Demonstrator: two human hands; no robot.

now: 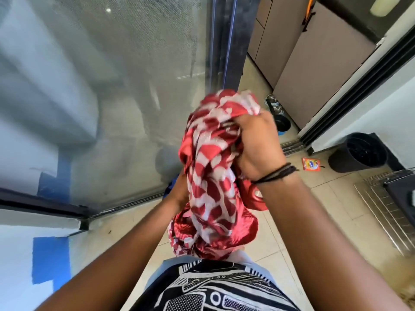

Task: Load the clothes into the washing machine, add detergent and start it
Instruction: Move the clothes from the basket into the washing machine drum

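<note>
A bunched red-and-white patterned cloth (pixel 211 176) hangs in front of me at mid-frame. My right hand (pixel 260 140) grips its upper part, fingers curled into the fabric. My left hand (pixel 178 194) holds the cloth from the left side, mostly hidden behind it. A small orange detergent packet (pixel 311 164) lies on the tiled floor to the right. A red object (pixel 257 196) shows under my right wrist, partly hidden. No washing machine is in view.
A mesh screen door (pixel 112 97) fills the left. Brown cabinets (pixel 314 63) stand at the back right, with metal pet bowls (pixel 277 111) on the floor before them. A black bucket (pixel 357 152), a metal rack (pixel 386 212) and a dark appliance (pixel 402 187) sit at the right.
</note>
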